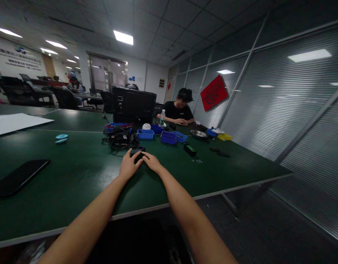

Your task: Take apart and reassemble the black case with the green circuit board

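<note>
A small dark box-like object rests on the green table, partly hidden by my fingers. My left hand grips its left and near side, thumb and fingers bent against it. From the right, my right hand holds the same object, its fingertips on the top and near edge and close to my left thumb. What the fingertips do on the near side is too small to make out. Just beyond lies a black device with cables.
Blue bins, a ball, a bottle and a monitor stand behind. To the right are a black-and-green box and a metal bowl. A black panel lies left. Across the table sits another person.
</note>
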Tool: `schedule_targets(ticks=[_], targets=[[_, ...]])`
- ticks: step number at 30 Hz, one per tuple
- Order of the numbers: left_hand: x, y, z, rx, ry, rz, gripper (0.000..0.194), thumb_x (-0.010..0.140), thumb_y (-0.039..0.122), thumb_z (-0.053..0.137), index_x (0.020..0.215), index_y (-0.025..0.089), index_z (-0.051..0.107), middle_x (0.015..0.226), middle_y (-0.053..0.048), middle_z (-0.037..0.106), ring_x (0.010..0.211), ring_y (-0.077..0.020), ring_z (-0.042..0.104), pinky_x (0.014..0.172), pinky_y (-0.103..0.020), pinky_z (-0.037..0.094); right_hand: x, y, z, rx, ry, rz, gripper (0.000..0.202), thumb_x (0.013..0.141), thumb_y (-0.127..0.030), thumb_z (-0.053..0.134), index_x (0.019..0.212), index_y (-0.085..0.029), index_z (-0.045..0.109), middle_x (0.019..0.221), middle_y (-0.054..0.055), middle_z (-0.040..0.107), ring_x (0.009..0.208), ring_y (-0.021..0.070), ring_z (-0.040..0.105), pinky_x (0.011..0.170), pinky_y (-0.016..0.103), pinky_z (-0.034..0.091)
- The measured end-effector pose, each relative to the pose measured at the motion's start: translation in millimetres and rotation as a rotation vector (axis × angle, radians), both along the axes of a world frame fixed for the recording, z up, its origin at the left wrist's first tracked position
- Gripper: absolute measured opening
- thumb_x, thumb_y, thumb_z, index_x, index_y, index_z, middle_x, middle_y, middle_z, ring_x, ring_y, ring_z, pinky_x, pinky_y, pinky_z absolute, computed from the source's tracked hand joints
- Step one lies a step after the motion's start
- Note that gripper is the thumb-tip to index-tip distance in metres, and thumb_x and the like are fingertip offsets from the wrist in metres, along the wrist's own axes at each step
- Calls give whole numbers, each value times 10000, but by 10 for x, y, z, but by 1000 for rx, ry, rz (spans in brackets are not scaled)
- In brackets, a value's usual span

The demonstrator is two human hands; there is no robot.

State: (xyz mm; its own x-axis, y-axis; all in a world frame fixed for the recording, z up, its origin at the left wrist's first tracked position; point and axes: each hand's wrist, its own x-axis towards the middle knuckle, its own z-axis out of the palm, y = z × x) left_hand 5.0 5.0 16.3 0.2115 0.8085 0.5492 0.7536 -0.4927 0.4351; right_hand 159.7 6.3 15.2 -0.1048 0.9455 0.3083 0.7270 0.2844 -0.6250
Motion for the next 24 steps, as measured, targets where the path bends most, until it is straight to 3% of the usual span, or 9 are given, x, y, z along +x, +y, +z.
schedule_targets(ticks=[3, 7, 11, 19, 24], targets=[[17, 9, -29, -67, 57, -36, 388, 754, 340, 534, 1136, 278, 559, 1348, -62, 334, 1207, -261, 361, 990, -375, 314, 15, 52, -33, 23, 69, -25, 345, 825, -261, 423, 1149, -251, 540, 1119, 5, 585, 1010, 130, 530, 874, 259, 391], [11, 46, -53, -118, 77, -54, 352, 760, 272, 514, 1105, 275, 580, 1287, -61, 373, 1158, -229, 417, 977, -342, 337, 66, 134, -91, 21, 179, -178, 327, 798, -250, 435, 1088, -197, 577, 874, 16, 649, 778, 126, 590, 758, 250, 448], [-17, 39, -31, -93, 110, -30, 319, 755, 195, 486, 1034, 269, 622, 1173, -75, 420, 1059, -213, 477, 942, -329, 365, 142, 174, -121, 4, 253, -273, 313, 788, -247, 433, 1054, -183, 583, 826, 18, 650, 681, 115, 593, 688, 238, 466], [-185, -91, 115, -125, 235, -35, 347, 745, 165, 469, 1060, 246, 588, 1136, -88, 427, 961, -203, 506, 874, -314, 391, 189, 171, -97, -52, 363, -288, 283, 771, -207, 440, 1004, -147, 588, 792, 34, 655, 595, 100, 583, 584, 204, 472], [-462, -84, 164, -126, 292, -13, 331, 758, 180, 441, 1064, 208, 567, 1131, -100, 461, 926, -200, 521, 845, -298, 394, 198, 183, -127, -28, 369, -260, 265, 756, -212, 458, 963, -134, 604, 747, 35, 649, 570, 102, 571, 568, 208, 465]])
